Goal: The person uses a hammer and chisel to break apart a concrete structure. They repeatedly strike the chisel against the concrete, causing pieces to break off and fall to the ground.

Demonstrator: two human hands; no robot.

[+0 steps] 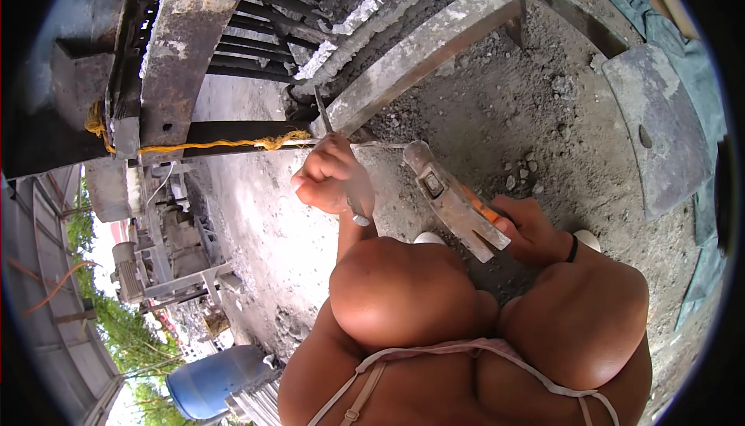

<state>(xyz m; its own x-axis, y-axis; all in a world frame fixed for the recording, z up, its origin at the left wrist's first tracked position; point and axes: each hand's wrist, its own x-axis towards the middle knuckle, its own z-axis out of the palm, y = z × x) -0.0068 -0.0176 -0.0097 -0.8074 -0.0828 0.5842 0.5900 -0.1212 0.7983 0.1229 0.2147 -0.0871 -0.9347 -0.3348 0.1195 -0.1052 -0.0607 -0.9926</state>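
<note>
My left hand (330, 176) is closed around a slim steel chisel (323, 112), its struck end sticking out below the fist. The chisel's far end reaches the corner of a rusty metal frame (427, 46), beside crusted grey-white mortar (361, 15) and dark parallel bars (252, 50). In my right hand (531, 232) is a claw hammer (458, 205) with an orange handle, held apart from the chisel, its head up and to the left. A yellow rope (225, 147) runs along the frame to just left of my left hand, near a thin rod (384, 145).
Small rubble (521, 174) lies on the dusty ground to the right. Farther right are a curved metal plate (660, 127) with a hole and a teal sheet (660, 7). A motor (128, 271) and a blue drum (213, 383) stand on the left.
</note>
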